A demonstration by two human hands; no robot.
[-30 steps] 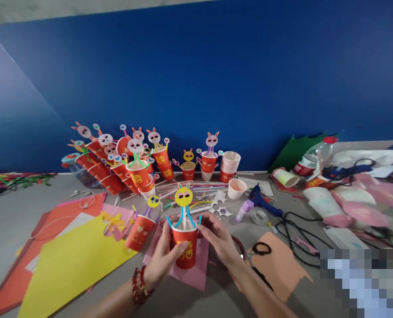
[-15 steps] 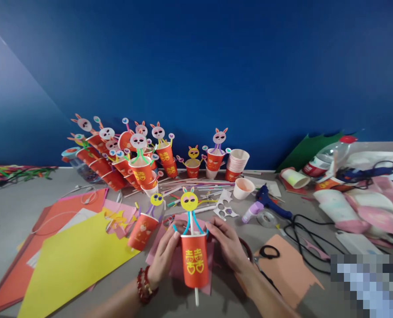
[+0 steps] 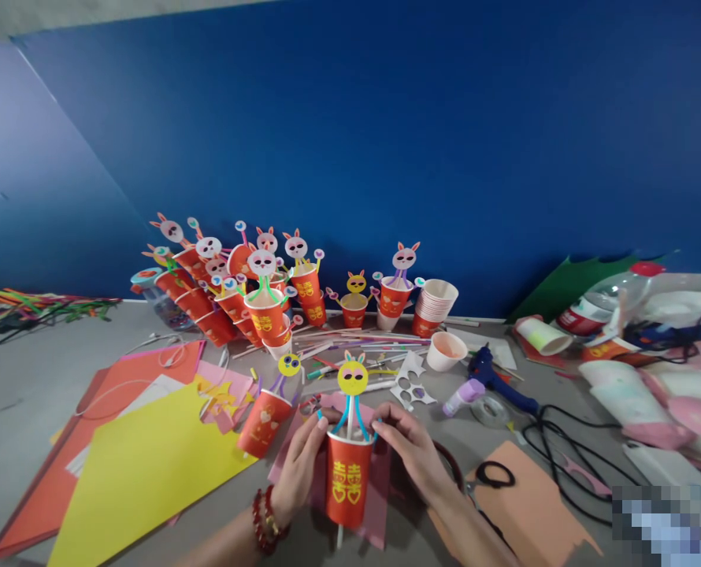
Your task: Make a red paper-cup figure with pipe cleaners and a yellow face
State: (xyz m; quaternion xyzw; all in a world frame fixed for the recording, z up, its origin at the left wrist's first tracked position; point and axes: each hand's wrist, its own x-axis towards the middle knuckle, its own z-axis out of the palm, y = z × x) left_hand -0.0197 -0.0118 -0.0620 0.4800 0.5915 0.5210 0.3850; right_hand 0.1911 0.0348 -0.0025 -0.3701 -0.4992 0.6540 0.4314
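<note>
A red paper cup (image 3: 349,484) with yellow double-happiness characters is held upright between my hands. A yellow paper bunny head (image 3: 352,378) rises above its rim on a white stick, which also pokes out below the cup. Blue pipe cleaners (image 3: 359,417) bend from under the head out over the rim to both sides. My left hand (image 3: 303,461) pinches the end of the left pipe cleaner between thumb and fingers. On the other side my right hand (image 3: 413,449) pinches the right one. Left of them a second red cup (image 3: 263,424) with a yellow head leans tilted.
Several finished bunny cups (image 3: 265,315) stand along the blue wall, beside a stack of paper cups (image 3: 435,307). A glue gun (image 3: 498,378), purple glue stick (image 3: 462,398) and scissors (image 3: 492,475) lie at right. Yellow paper (image 3: 143,480) covers the left side.
The view has tilted and shifted slightly, so everything sits a little lower and further right. The cup's lower end has swung a little to the left; both hands keep their pinch.
</note>
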